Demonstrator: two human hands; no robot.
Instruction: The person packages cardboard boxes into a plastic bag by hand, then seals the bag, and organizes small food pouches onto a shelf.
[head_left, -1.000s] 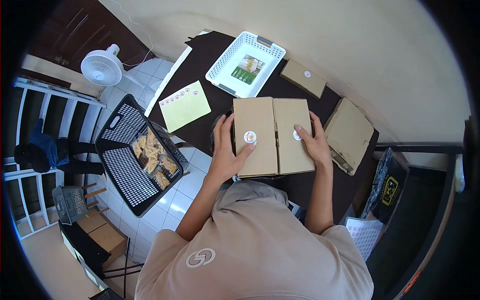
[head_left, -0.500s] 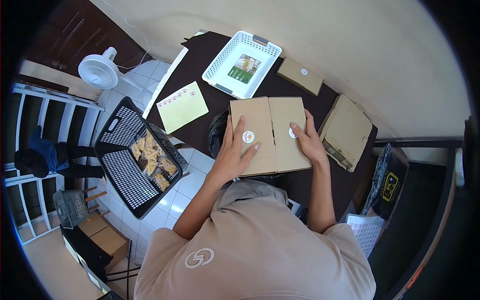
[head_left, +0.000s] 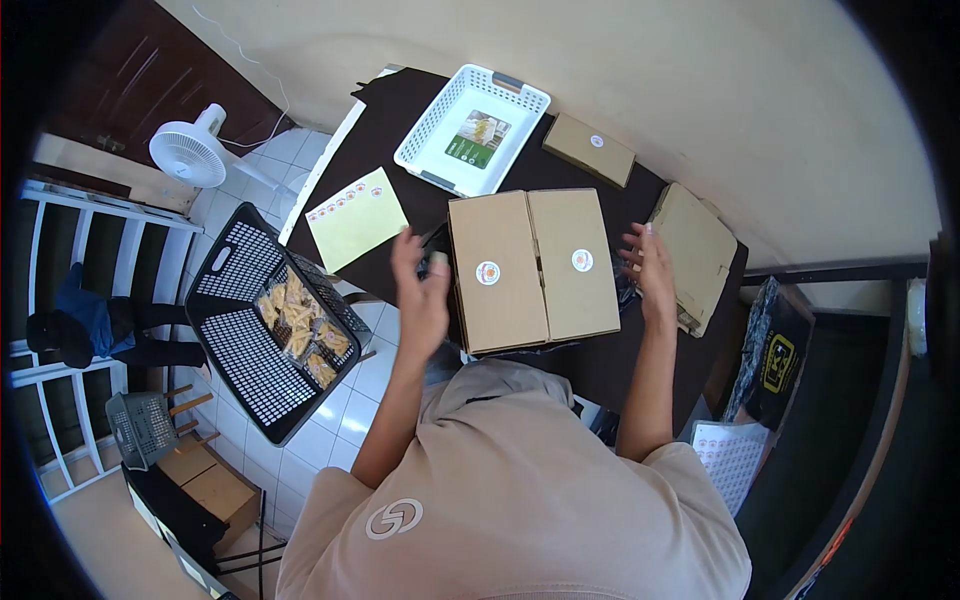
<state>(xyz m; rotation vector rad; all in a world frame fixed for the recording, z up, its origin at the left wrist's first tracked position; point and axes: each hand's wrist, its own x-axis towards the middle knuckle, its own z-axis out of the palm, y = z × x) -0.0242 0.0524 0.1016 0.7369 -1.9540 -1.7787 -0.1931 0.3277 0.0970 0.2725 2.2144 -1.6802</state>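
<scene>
Two brown cardboard boxes lie side by side in front of me, the left box (head_left: 495, 305) and the right box (head_left: 580, 310), each with a round sticker on top. Black plastic (head_left: 625, 285) shows around their edges. My left hand (head_left: 422, 290) is raised just left of the boxes, fingers apart and holding nothing. On the other side, my right hand (head_left: 652, 270) is off the boxes too, its fingers spread near a stack of flat cardboard (head_left: 695, 255).
On the dark table (head_left: 365, 140) are a white basket (head_left: 405, 155) with a printed card, a yellow sticker sheet (head_left: 360, 225) and another small box (head_left: 590, 150). A black crate (head_left: 245, 330) with bagged snacks stands left. Beyond are a fan (head_left: 185, 152) and a person (head_left: 95, 315).
Both hands have let go of the two boxes and moved apart, the left hand outward to the left, the right hand to the right. The boxes stay in place.
</scene>
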